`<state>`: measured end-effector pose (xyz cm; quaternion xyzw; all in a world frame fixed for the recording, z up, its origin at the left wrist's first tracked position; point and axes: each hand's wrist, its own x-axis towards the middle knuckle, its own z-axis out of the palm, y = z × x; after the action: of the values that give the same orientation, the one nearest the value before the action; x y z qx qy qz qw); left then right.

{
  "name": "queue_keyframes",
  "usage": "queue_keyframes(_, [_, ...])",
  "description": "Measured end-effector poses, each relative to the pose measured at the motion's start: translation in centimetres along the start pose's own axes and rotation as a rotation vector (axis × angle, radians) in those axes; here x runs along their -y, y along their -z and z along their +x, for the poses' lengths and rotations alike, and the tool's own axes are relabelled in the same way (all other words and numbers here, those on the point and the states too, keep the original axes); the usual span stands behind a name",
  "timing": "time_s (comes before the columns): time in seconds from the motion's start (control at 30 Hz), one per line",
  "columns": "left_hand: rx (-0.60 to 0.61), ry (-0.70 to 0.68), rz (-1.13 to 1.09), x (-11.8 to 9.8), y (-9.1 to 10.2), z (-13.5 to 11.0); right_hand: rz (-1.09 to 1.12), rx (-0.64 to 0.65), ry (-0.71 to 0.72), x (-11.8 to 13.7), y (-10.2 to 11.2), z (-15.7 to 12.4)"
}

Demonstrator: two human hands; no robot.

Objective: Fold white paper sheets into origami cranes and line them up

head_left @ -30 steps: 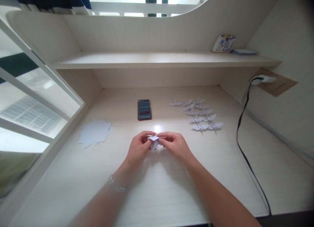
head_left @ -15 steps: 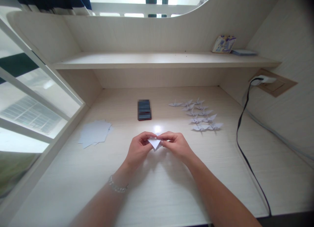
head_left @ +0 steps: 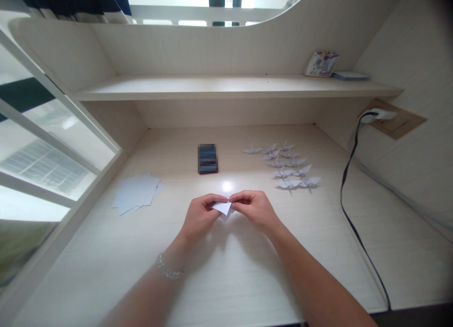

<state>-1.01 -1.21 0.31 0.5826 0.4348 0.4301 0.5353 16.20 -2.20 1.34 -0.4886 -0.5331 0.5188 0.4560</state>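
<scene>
A small folded piece of white paper (head_left: 222, 207) is held between my two hands, just above the desk. My left hand (head_left: 203, 214) pinches its left side between thumb and fingers. At its right side, my right hand (head_left: 255, 208) grips the edge with thumb and forefinger. One flap faces me as a pale triangle, and a lower point shows beneath it. The fingers cover the paper's outer edges. Off to the right, several white paper cranes (head_left: 290, 173) stand in a loose group. A stack of white paper sheets (head_left: 136, 192) lies to the left.
A dark pixelated flat object (head_left: 207, 158) lies beyond my hands. On the right, a black cable (head_left: 344, 185) runs from a wall socket (head_left: 399, 121) down to the desk's front edge. The shelf (head_left: 198, 86) above holds a small printed box (head_left: 321, 64) and a flat pad (head_left: 350, 76).
The folded paper has tilted between my fingers; its front triangle looks flatter and the lower point shows more. My left fingertips have shifted slightly downward.
</scene>
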Motion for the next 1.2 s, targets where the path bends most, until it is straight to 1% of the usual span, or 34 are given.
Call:
queue_keyframes(0.1, [-0.007, 0.021, 0.007, 0.12, 0.04, 0.10, -0.043, 0.016, -0.007, 0.18, 0.09, -0.03])
queue_keyframes(0.27, [-0.025, 0.026, 0.008, 0.03, -0.08, 0.20, -0.053, -0.008, -0.027, 0.17, 0.04, 0.04])
queue_keyframes(0.4, [-0.039, 0.013, 0.017, 0.19, -0.02, 0.19, -0.025, -0.016, 0.013, -0.07, -0.17, 0.13])
queue_keyframes(0.57, [-0.045, 0.010, -0.013, 0.63, 0.18, 0.24, -0.008, 0.018, 0.026, -0.13, -0.29, 0.12])
queue_keyframes(0.83, [-0.050, 0.063, -0.006, 0.29, 0.48, 0.34, -0.016, -0.009, 0.023, -0.25, -0.16, 0.18])
queue_keyframes(1.0, [-0.034, 0.099, -0.028, -0.13, 0.21, 0.32, -0.035, 0.029, 0.005, -0.31, -0.15, 0.19])
queue_keyframes(1.2, [0.004, 0.168, -0.078, -0.03, -0.17, 0.15, -0.046, 0.055, -0.059, -0.25, -0.63, 0.04])
